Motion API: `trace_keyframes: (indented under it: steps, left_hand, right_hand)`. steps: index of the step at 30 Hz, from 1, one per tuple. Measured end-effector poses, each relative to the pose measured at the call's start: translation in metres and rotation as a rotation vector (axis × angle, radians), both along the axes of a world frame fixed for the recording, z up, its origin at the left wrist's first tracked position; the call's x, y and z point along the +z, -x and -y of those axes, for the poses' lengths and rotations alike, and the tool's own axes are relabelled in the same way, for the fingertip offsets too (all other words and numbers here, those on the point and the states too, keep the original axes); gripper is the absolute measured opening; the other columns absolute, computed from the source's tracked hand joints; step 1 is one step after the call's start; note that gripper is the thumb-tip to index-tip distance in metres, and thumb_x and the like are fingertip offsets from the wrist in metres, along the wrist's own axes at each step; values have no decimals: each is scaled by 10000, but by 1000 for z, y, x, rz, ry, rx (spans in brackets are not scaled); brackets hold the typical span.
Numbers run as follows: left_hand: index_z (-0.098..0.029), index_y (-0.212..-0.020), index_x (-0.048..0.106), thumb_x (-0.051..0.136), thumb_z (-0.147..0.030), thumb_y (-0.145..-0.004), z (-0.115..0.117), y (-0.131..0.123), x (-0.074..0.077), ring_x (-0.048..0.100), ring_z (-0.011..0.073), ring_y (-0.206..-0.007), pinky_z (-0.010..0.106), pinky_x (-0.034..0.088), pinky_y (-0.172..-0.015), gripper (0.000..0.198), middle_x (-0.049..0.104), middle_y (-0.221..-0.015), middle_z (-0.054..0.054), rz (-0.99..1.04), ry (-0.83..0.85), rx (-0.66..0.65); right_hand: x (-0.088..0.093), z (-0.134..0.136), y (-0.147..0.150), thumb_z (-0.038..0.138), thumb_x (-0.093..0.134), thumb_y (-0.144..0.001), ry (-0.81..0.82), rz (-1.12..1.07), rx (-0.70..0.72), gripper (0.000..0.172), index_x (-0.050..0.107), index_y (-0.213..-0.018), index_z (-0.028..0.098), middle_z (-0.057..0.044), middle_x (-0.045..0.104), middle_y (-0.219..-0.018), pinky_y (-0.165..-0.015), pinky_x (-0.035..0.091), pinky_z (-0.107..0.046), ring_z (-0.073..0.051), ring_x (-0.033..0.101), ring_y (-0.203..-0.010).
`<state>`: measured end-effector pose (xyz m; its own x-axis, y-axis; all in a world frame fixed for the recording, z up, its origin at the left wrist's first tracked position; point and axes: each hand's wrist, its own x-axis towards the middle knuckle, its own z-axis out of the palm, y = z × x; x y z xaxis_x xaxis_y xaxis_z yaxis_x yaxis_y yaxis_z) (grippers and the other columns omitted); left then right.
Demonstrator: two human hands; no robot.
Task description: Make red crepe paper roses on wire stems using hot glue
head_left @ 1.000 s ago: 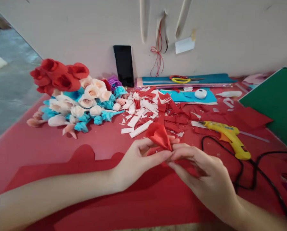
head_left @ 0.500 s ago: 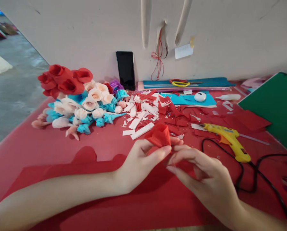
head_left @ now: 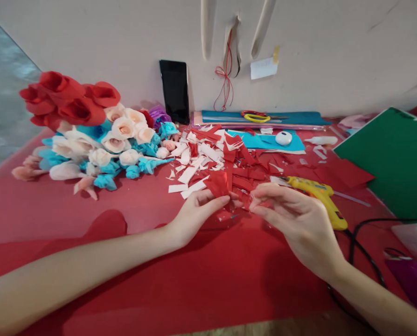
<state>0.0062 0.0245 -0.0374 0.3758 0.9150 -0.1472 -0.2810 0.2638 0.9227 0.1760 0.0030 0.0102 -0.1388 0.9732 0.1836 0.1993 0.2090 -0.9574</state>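
A red paper flower is pinched between the thumb and fingers of my left hand, just in front of the heap of scraps. To its right, apart from the flower, hovers my right hand. Thumb and forefinger meet at the tips there, and whatever they pinch, if anything, is too small to name. Partly behind that hand lies a yellow glue gun, its black cord running toward the front right. Under both hands spreads a large red sheet.
Finished paper flowers are piled at the left. White and red paper scraps cover the middle. A phone leans on the wall, scissors lie on blue paper, and a green board stands at the right.
My right hand has moved away from the flower to the right, leaving a gap. My left hand still holds the flower, lower and further left in view. The camera view has shifted slightly.
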Motion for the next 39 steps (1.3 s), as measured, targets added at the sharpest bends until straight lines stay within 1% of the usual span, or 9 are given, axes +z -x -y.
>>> trace_keyframes:
  steps: [3, 6, 12, 14, 16, 20, 23, 28, 39]
  left_hand:
    - [-160, -831, 682, 565, -261, -790, -1, 2, -1, 629, 167, -882, 256, 461, -835, 160, 706, -881, 39, 36, 16, -1]
    - [-172, -860, 684, 560, -254, -794, -4, 3, 2, 635, 156, -857, 242, 476, -791, 163, 709, -865, 32, 79, 24, 16]
    - [-147, -854, 696, 527, -218, -815, -2, 4, 22, 642, 139, -782, 188, 484, -666, 187, 708, -812, 51, 114, 29, 112]
    - [-145, -877, 690, 511, -213, -825, 4, 5, 28, 641, 133, -741, 184, 492, -618, 198, 704, -814, 57, 128, 71, 83]
    - [-148, -899, 683, 512, -206, -826, 12, 7, 29, 637, 129, -706, 187, 502, -588, 194, 702, -813, 60, 137, 126, 12]
    - [-128, -874, 687, 536, -184, -812, 26, 13, 18, 634, 119, -676, 191, 515, -605, 173, 704, -785, 73, 140, 234, -158]
    - [-115, -864, 686, 563, -189, -797, 30, 15, 5, 636, 115, -669, 188, 515, -621, 159, 705, -764, 78, 173, 271, -212]
    - [-114, -830, 675, 584, -198, -789, 29, 17, -5, 634, 98, -672, 172, 504, -645, 131, 705, -763, 65, 156, 201, -232]
    - [-129, -810, 662, 637, -166, -742, 29, 17, -5, 636, 82, -652, 161, 507, -643, 82, 706, -737, 30, 173, 195, -224]
  right_hand:
    - [-2, 0, -1, 151, 623, -743, 26, 8, -11, 101, 646, -812, 221, 34, 656, -791, -691, 524, -149, -85, 627, -750]
    - [-5, 0, -2, 169, 621, -752, 60, -49, -19, 97, 655, -815, 234, 41, 665, -809, -690, 520, -132, -77, 632, -748]
    - [-6, -1, -4, 217, 581, -797, 106, -61, -33, 105, 653, -865, 252, 52, 672, -773, -691, 484, -78, -44, 620, -742]
    - [-6, -2, -5, 234, 565, -811, 125, -68, -23, 112, 646, -882, 261, 60, 665, -775, -708, 473, -74, -37, 613, -749]
    - [-6, -3, -5, 245, 565, -812, 153, -87, -12, 107, 641, -884, 268, 66, 658, -779, -699, 469, -69, -31, 609, -744]
    - [-10, -3, -5, 247, 613, -774, 216, -132, -1, 115, 641, -882, 275, 67, 660, -796, -653, 463, -49, -28, 610, -739]
    - [-13, -3, -5, 242, 640, -749, 266, -161, 28, 142, 645, -888, 272, 55, 661, -811, -666, 471, -60, -39, 615, -751]
    - [-15, -4, -4, 223, 667, -723, 281, -164, 63, 175, 643, -891, 266, 52, 654, -794, -679, 472, -76, -40, 607, -743]
    - [-14, -2, -2, 116, 711, -638, 277, -133, 67, 274, 659, -863, 264, 60, 607, -709, -623, 456, -86, -33, 563, -678]
